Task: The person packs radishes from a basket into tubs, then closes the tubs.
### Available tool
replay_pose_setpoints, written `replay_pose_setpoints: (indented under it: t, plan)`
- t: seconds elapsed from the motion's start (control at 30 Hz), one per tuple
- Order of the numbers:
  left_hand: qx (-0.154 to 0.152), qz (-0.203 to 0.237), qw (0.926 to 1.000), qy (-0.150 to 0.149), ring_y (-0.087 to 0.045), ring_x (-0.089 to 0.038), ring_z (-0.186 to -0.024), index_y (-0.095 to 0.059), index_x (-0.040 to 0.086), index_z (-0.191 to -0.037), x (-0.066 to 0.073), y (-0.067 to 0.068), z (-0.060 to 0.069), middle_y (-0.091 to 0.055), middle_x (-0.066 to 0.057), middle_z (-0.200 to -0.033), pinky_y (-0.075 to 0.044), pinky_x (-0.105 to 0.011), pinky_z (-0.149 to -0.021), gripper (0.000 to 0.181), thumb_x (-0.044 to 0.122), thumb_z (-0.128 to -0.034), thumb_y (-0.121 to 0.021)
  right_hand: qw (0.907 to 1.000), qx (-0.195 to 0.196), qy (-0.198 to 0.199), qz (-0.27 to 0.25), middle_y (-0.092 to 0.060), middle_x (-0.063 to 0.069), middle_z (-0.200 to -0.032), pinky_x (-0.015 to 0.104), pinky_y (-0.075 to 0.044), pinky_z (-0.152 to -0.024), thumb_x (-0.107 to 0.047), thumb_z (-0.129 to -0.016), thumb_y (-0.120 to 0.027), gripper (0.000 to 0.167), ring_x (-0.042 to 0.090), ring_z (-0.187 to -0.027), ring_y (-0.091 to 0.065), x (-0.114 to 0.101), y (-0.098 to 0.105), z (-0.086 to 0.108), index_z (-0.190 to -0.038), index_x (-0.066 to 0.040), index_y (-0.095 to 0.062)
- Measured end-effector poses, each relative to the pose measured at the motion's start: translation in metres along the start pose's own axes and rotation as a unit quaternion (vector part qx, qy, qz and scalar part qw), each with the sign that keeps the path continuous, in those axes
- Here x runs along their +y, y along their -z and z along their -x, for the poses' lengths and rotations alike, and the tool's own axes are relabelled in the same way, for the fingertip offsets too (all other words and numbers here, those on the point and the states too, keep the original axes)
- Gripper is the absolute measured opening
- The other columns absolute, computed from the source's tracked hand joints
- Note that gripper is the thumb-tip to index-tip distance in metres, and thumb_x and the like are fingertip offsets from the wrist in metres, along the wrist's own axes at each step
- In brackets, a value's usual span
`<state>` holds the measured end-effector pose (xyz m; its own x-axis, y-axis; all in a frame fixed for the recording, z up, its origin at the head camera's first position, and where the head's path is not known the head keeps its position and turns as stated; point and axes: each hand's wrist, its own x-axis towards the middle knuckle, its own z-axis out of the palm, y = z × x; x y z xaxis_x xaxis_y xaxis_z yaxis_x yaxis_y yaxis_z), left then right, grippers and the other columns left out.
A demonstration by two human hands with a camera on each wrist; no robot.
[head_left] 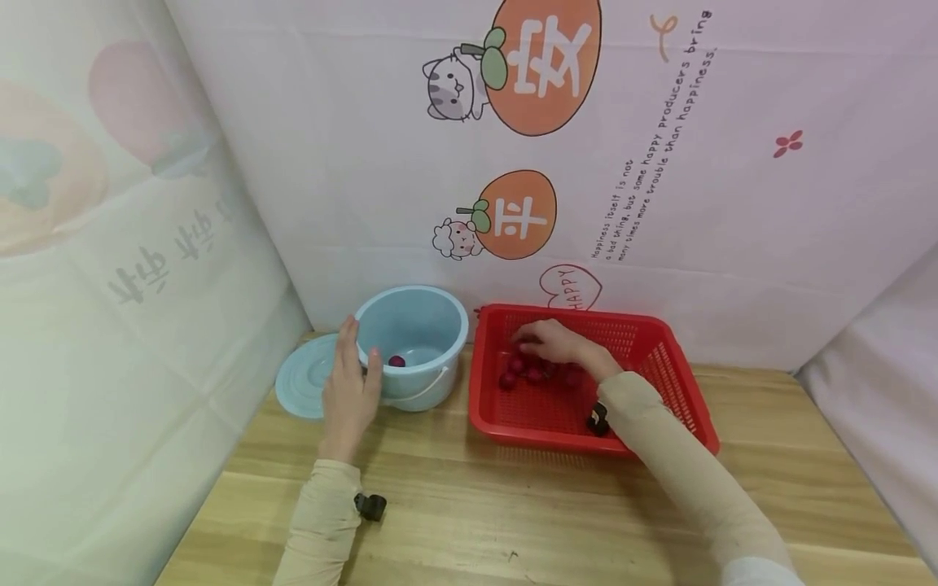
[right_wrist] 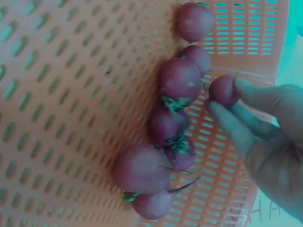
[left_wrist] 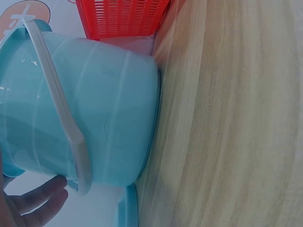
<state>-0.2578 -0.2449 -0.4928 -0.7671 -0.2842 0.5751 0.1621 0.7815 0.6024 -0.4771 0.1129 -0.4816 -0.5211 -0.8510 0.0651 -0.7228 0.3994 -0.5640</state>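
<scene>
In the red basket (head_left: 545, 415) my right hand (head_left: 560, 340) pinches a small red radish (right_wrist: 224, 91) between thumb and fingertips. Several more radishes (right_wrist: 180, 78), some with short green stem stubs, lie in a row beside it on the basket's slotted floor. To the left stands a light blue bucket (head_left: 421, 395), upright and without its lid, one radish (head_left: 396, 360) visible inside. My left hand (head_left: 352, 399) is against the bucket's left side, fingers fairly straight; in the left wrist view fingertips (left_wrist: 57, 182) touch near its pale handle (left_wrist: 59, 104).
Behind my left hand a round blue lid (head_left: 300, 378) lies on the wooden table (head_left: 440, 505), next to the bucket. A printed cloth (head_left: 352, 163) hangs behind the bucket and basket. More cloth covers the left and right sides.
</scene>
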Motion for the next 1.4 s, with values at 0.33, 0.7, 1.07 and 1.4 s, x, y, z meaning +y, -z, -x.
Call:
replay_pose_setpoints:
  t: [0.33,0.7,1.07,1.4]
  plan:
    - [-0.008,0.002,0.9999,0.009,-0.059,-0.035,-0.069,-0.030,0.008,-0.166,0.000,-0.002,0.004,-0.030,0.000,-0.173,-0.043,-0.043,-0.051,0.064,0.042,-0.1126,-0.040,0.9636,0.085,-0.061,-0.246,-0.064,0.016,-0.141,0.048,-0.053,-0.105,-0.019,-0.108,-0.063,0.044,0.034,-0.128,-0.063,-0.047,0.014,0.001,-0.148,-0.003,-0.059]
    - [-0.005,-0.006,1.0000,0.003,-0.055,-0.031,-0.063,-0.030,0.009,-0.166,-0.005,0.002,0.003,-0.030,-0.002,-0.173,-0.041,-0.041,-0.048,0.063,0.040,-0.1128,-0.042,0.9085,0.158,-0.071,-0.380,-0.067,0.006,-0.140,0.061,-0.043,-0.111,-0.033,-0.099,-0.077,0.054,0.026,-0.129,-0.062,-0.072,0.004,-0.020,-0.147,-0.013,-0.063]
    - [-0.012,-0.005,0.9999,0.010,-0.055,-0.030,-0.065,-0.029,0.009,-0.166,-0.004,0.001,0.003,-0.028,-0.001,-0.173,-0.041,-0.039,-0.049,0.064,0.042,-0.1130,-0.040,0.9201,0.144,-0.049,-0.361,-0.070,0.005,-0.135,0.050,-0.053,-0.104,-0.032,-0.099,-0.076,0.047,0.029,-0.127,-0.064,-0.087,-0.009,-0.044,-0.142,-0.017,-0.067]
    - [-0.013,0.004,0.9999,0.003,-0.050,-0.026,-0.058,-0.030,0.007,-0.166,0.000,-0.001,0.000,-0.028,-0.002,-0.173,-0.038,-0.037,-0.047,0.064,0.041,-0.1125,-0.042,0.9221,0.144,-0.043,-0.357,-0.069,0.003,-0.137,0.044,-0.055,-0.102,-0.035,-0.098,-0.077,0.053,0.025,-0.128,-0.062,-0.098,-0.011,-0.058,-0.146,-0.015,-0.064]
